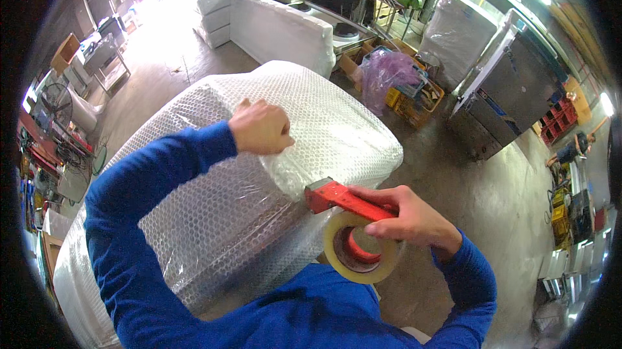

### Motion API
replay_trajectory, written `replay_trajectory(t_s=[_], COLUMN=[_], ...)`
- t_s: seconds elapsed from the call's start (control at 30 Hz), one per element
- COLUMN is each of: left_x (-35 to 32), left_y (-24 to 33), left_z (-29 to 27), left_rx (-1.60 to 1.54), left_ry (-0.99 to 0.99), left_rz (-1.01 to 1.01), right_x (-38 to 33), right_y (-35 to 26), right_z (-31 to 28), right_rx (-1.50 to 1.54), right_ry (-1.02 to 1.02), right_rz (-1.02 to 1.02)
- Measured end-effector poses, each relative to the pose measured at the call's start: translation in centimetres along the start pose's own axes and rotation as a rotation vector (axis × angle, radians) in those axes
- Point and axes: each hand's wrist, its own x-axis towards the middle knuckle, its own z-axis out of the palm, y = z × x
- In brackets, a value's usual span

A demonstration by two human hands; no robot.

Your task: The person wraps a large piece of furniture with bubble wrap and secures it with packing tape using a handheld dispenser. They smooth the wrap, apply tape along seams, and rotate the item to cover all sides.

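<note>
A large bulky item wrapped in clear bubble wrap stands in front of me, its contents hidden. My left hand is closed in a fist against the top of the wrap; whatever its curled fingers hold is hidden. My right hand grips the red handle of a tape dispenser. A wide roll of clear packing tape sits on the dispenser. The dispenser's metal-edged head is at the wrap's near right edge, close to a shiny, creased strip running toward my left hand.
Behind the bundle stands a long white wrapped panel. Crates and a purple plastic bag lie at the far right, before a dark steel cabinet. A fan is at left. Another person is at the far right edge.
</note>
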Motion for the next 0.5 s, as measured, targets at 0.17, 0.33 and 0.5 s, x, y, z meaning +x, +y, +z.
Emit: replay_trajectory(t_s=[0.17, 0.33, 0.5], left_x=[-2.6, -2.4, -2.6], left_y=[-1.0, -1.8, -0.2], left_z=[2.6, 4.8, 3.2], left_rx=[-0.243, -0.277, -0.257], left_ry=[0.237, 0.279, 0.244], left_rz=[0.029, 0.043, 0.031], right_x=[-1.4, -5.2, -5.3], right_y=[-0.3, -0.9, -0.1], right_z=[-0.1, 1.0, 3.0], right_rx=[-0.042, -0.185, -0.309], right_ry=[-0.048, -0.201, -0.215], right_rz=[0.039, 0.370, 0.324])
